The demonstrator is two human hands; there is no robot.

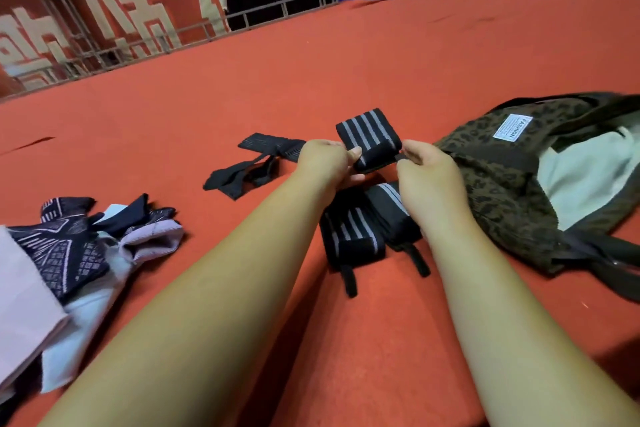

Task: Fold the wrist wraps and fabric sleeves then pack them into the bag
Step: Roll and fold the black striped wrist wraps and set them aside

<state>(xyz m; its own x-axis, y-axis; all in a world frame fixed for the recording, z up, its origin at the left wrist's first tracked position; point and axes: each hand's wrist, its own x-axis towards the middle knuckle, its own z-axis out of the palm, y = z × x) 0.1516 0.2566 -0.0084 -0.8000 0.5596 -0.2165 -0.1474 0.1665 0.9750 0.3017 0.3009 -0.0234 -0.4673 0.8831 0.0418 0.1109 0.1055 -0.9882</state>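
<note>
Wrist wrap (369, 144), black with grey stripes, is held just above the red carpet (381, 55). The left hand's (325, 161) fingers (355, 152) pinch its left edge, and the right hand's (424, 166) fingers (403, 158) pinch a small tab at its right edge. Its stripes run far to near. Two folded wraps (367, 229) lie just nearer. The bag (502, 184) gapes immediately right, so the right hand is the nearer one for packing. Fabric sleeves (69, 246) wait near left.
</note>
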